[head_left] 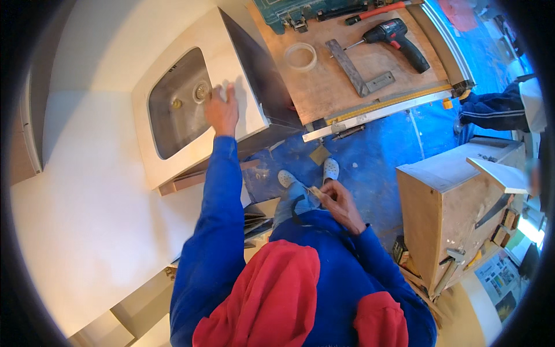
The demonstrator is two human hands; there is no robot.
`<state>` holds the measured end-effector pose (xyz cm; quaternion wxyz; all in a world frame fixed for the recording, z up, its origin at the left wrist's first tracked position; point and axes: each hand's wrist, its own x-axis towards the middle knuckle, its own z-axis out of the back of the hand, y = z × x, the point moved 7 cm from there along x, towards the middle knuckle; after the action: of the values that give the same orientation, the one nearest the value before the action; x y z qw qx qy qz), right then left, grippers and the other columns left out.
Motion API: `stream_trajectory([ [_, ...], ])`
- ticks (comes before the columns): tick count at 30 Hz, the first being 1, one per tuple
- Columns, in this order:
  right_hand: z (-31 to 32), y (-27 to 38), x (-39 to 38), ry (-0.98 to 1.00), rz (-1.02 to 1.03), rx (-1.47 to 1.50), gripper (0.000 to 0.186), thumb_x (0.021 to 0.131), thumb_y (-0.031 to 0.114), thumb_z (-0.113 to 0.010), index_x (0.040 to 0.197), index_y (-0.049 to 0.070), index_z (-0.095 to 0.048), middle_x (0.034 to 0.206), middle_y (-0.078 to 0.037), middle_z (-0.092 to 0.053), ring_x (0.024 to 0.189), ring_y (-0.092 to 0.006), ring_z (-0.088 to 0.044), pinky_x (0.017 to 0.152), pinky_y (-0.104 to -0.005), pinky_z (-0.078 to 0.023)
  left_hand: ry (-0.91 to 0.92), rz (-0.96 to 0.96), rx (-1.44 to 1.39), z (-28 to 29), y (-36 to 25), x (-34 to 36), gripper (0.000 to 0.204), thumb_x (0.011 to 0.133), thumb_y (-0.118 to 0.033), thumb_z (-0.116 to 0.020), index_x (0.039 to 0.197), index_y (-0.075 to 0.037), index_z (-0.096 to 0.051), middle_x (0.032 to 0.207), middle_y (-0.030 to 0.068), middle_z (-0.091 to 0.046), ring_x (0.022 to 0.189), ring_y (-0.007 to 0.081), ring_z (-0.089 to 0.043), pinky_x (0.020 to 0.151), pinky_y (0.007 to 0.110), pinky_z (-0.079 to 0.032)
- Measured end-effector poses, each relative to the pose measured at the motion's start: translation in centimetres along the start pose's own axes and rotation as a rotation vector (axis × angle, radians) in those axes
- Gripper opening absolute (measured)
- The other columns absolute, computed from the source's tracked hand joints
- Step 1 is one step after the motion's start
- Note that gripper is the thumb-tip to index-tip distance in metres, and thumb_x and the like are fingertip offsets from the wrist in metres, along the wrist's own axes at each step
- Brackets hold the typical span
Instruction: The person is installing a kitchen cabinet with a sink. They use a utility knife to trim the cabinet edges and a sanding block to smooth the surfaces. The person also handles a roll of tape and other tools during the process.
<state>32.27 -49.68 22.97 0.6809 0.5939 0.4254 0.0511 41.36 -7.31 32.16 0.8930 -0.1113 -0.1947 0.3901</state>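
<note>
My left hand (222,110) reaches out over the right rim of a sink (173,124) set into a pale worktop panel (231,55). Its fingers are apart and nothing shows in them; whether they touch the rim I cannot tell. Inside the basin are a round drain (201,91) and a small yellowish thing (176,103). Close to my waist, my right hand (342,206) is closed on a small tan piece (315,192), perhaps wood, whose exact kind does not show.
To the right of the sink, a wooden bench (312,92) bears a cordless drill (396,40), a carpenter's square (358,72) and a tape roll (300,56). A long metal rule (376,114) lies along its edge. A wooden cabinet (422,214) stands at right, with a handsaw (493,210) and a hammer (454,256).
</note>
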Motion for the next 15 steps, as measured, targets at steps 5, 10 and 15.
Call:
stream_trajectory([
  [5,4.2,-5.0,-1.8,-0.116,-0.007,0.113,0.016,0.101,0.015,-0.070,0.111,0.003,-0.064,0.081,-0.003,-0.062,0.074,-0.0112,-0.058,0.067,-0.0315,-0.048,0.508,0.098,0.479,-8.2,-1.4,2.5,0.128,0.077,-0.058,-0.088,0.167,0.001,-0.018,0.169,0.0366,-0.023,0.153,0.0515,-0.036,0.114,0.061,-0.047],
  [10,7.0,-6.6,-1.6,-0.223,-0.017,0.165,0.015,0.102,0.014,-0.068,0.110,0.002,-0.064,0.080,-0.005,-0.063,0.074,-0.0127,-0.060,0.068,-0.0324,-0.050,0.542,0.105,0.443,-9.2,-2.0,3.0,0.123,0.080,-0.045,-0.086,0.167,0.003,-0.015,0.168,0.0409,-0.020,0.152,0.0544,-0.035,0.117,0.059,-0.044],
  [15,9.2,-5.5,-0.9,-0.304,-0.018,0.095,0.012,0.101,0.010,-0.065,0.110,0.002,-0.064,0.081,-0.005,-0.064,0.075,-0.0135,-0.063,0.067,-0.0330,-0.051,0.608,0.078,0.345,-8.9,-1.3,3.8,0.117,0.079,-0.042,-0.083,0.165,0.006,-0.019,0.166,0.0439,-0.021,0.149,0.0578,-0.037,0.119,0.052,-0.044],
])
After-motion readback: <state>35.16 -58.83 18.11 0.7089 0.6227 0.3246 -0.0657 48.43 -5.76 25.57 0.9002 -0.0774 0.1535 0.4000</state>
